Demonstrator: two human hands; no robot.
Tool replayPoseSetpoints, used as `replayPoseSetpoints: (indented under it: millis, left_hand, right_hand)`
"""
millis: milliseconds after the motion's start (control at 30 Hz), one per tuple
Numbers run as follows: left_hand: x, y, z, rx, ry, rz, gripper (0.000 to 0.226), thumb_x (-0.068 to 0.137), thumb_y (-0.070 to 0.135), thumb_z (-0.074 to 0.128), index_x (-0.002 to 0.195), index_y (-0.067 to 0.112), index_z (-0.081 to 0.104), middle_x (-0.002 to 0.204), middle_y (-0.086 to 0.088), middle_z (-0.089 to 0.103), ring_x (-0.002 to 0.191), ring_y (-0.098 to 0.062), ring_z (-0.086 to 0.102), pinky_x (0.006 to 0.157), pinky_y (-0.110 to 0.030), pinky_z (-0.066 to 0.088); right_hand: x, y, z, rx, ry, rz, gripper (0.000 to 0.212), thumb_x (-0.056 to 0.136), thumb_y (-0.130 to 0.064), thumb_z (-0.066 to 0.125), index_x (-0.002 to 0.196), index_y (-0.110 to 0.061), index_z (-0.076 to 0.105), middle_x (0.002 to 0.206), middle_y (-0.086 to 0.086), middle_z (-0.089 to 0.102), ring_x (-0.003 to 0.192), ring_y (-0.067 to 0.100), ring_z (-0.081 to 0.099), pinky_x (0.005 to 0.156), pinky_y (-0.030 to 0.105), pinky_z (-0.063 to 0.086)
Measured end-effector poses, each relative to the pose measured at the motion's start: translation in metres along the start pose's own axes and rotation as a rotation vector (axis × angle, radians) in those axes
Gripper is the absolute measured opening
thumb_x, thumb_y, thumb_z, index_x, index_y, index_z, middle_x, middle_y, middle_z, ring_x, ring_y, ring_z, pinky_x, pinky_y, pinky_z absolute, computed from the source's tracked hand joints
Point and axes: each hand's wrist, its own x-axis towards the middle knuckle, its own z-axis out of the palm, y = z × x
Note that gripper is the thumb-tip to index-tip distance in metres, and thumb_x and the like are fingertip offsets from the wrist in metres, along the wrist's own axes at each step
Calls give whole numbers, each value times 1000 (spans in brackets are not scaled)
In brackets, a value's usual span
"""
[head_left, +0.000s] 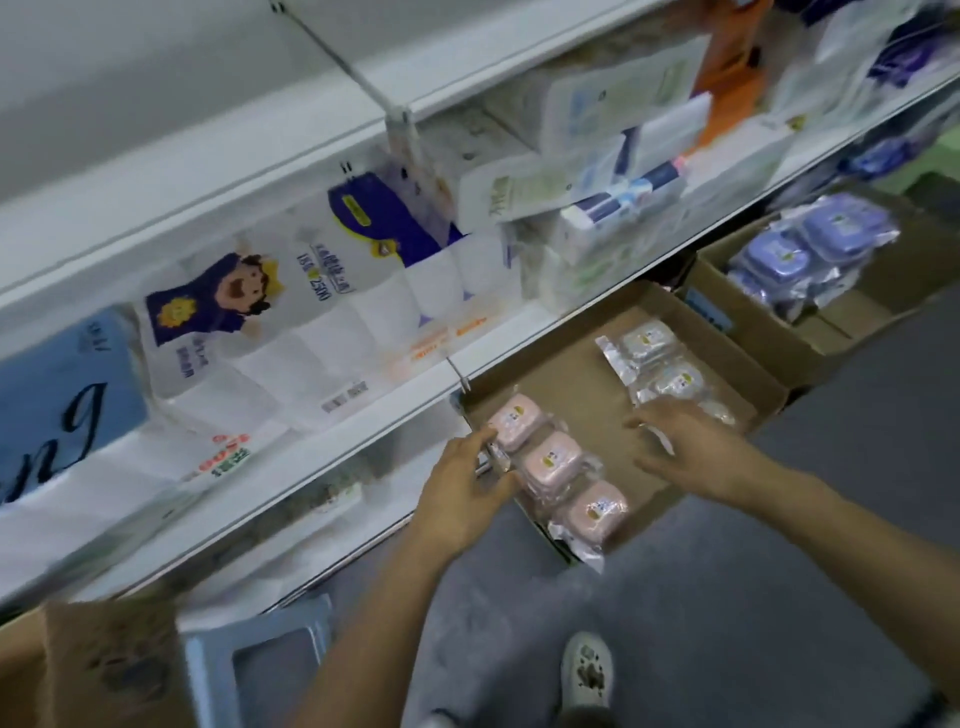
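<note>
An open cardboard box (582, 384) sits on the floor under the shelf edge. A row of three pink wet-wipe packs (550, 460) in clear wrap lies along its near left side. Grey-white packs (670, 374) lie at its far right. My left hand (462, 499) is at the left end of the pink row, fingers curled and pinching the wrap edge of the end pack. My right hand (691, 447) reaches over the box with fingers spread, fingertips near the grey-white packs, holding nothing.
A white shelf (332, 431) above carries toilet-roll packs (291, 322) and tissue packs (597, 171). A second cardboard box (737, 291) with purple packs (810, 249) stands further right. A light blue stool (260, 660), another carton (93, 670) and my shoe (587, 670) are on the grey floor.
</note>
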Motion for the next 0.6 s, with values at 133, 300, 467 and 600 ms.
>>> replayPoseSetpoints:
  millis: [133, 300, 467, 600]
  left_hand:
    - [40, -25, 38, 4, -115, -85, 50, 90, 30, 67, 136, 22, 49, 129, -2, 52, 113, -14, 52, 95, -23, 39]
    - [105, -70, 70, 16, -196, -160, 35, 93, 27, 63, 127, 27, 54, 123, 4, 51, 109, -9, 48, 87, -19, 34]
    - [191, -118, 110, 68, -217, -165, 25, 92, 21, 64, 116, 16, 62, 115, 2, 61, 94, -7, 52, 75, -14, 39]
    - [258, -158, 150, 112, -201, -220, 53, 84, 42, 68, 130, 25, 48, 129, 9, 51, 114, -13, 53, 95, -26, 49]
  right_hand:
    - [20, 46, 52, 30, -169, 93, 42, 74, -44, 49, 108, -24, 61, 116, -2, 56, 114, 21, 52, 90, 32, 43]
    - [62, 79, 125, 121, -285, 165, 36, 84, -37, 63, 118, -28, 57, 115, -17, 46, 114, 7, 49, 97, 26, 41]
    - [125, 94, 195, 323, -291, 274, 26, 87, -25, 64, 111, -16, 62, 98, -8, 60, 93, 16, 58, 87, 34, 49]
    - [181, 100, 250, 644, -181, 719, 52, 86, -47, 60, 122, -12, 44, 111, 13, 63, 93, 31, 63, 76, 41, 53]
